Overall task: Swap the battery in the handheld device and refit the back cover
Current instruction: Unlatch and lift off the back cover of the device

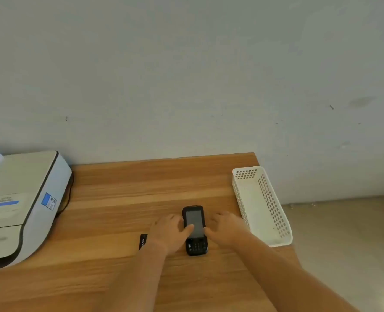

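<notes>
A black handheld device [194,219] with a grey screen and a keypad at its near end lies face up on the wooden table [123,199]. My left hand [169,231] rests against its left side, thumb laid across the lower screen. My right hand [226,227] touches its right side, fingers spread on the table, thumb at the device's edge. A small black flat piece [143,241], perhaps a battery, lies just left of my left wrist, partly hidden by it. The device's back is hidden.
A white and grey printer [18,203] stands at the table's left with a black cable behind it. A white perforated plastic basket [263,206] sits at the table's right edge. A grey wall runs behind the table; the floor lies to the right.
</notes>
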### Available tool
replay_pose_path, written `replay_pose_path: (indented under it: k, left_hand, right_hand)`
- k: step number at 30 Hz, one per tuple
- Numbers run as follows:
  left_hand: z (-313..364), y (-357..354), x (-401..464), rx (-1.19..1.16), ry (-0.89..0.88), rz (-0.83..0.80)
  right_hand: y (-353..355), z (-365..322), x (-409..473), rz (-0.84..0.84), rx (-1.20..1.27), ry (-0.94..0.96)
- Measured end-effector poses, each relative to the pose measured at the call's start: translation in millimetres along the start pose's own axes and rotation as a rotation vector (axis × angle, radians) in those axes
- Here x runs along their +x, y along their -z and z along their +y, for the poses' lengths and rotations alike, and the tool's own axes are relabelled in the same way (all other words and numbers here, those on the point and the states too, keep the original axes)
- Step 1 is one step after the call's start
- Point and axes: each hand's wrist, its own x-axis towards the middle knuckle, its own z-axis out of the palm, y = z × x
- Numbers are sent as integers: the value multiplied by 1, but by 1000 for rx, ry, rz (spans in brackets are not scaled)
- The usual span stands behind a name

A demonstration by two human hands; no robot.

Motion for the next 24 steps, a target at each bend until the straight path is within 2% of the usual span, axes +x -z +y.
replay_pose_path:
  k: [8,16,24]
  left_hand:
    - [30,-22,22,47,57,5]
    - [61,-50,38,133,162,47]
    - [70,-63,41,212,180,67]
  right_hand:
    - [9,28,11,69,-70,66]
    - [2,43,15,48,-53,126]
    - [0,46,14,42,-35,134]
